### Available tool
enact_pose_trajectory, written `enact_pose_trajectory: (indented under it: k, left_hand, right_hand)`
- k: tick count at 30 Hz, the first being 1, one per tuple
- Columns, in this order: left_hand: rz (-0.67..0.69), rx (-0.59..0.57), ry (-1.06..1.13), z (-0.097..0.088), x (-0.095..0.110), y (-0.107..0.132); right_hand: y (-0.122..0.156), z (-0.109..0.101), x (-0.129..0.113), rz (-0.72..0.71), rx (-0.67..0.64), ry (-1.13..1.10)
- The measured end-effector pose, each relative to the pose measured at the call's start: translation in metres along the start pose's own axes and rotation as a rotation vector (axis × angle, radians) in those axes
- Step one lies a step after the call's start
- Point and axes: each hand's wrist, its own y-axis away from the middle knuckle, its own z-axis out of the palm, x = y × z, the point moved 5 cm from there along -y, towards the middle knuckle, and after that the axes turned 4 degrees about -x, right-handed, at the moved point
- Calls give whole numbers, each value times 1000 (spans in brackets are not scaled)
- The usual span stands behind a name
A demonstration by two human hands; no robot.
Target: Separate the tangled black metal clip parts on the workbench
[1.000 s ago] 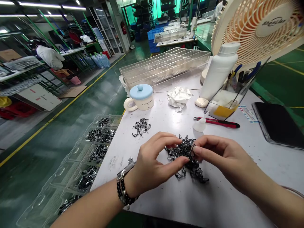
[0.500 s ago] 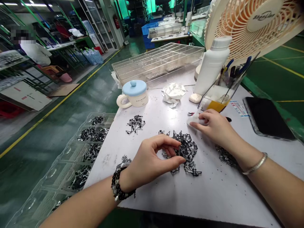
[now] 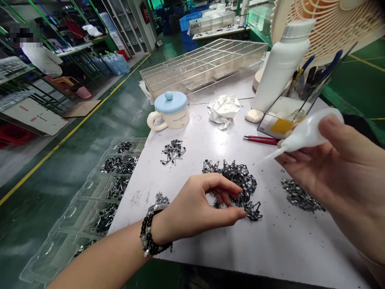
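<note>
My right hand (image 3: pixel 339 172) grips a small white squeeze bottle (image 3: pixel 309 130), raised over the right side of the table. Its thin nozzle slants down to the left. My left hand (image 3: pixel 207 200) hovers at the front of a heap of small black clip-like parts (image 3: pixel 237 176), thumb and fingers apart. Nothing shows between them. Part of the heap is hidden behind that hand. To the right, partly below my right hand, lies a pile of small dark metal pieces (image 3: pixel 302 196). A smaller group of black parts (image 3: pixel 173 152) sits at the left.
Behind are a lidded mug (image 3: pixel 177 116), crumpled paper (image 3: pixel 224 110), a tall white bottle (image 3: pixel 279 68), a tool holder (image 3: pixel 288 114) and a red-handled tool (image 3: pixel 260 139). A clear divided tray (image 3: pixel 207 68) stands farther back; another (image 3: pixel 63 216) is at the left edge. A fan (image 3: pixel 333 28) is behind right.
My right hand has lifted the white squeeze bottle off the table and brought it right and closer. My left hand has shifted slightly right, still with its fingers apart.
</note>
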Motion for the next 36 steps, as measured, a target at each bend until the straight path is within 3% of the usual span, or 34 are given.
enact_pose_trajectory:
  k: [9, 17, 36]
  left_hand:
    - [70, -29, -90, 3, 5, 1]
    - [89, -27, -125, 4, 8, 1]
    - [98, -51, -139, 4, 10, 1]
  right_hand:
    - [21, 13, -5, -209, 15, 403]
    - [24, 9, 5, -168, -65, 356]
    - [26, 13, 4, -124, -49, 352]
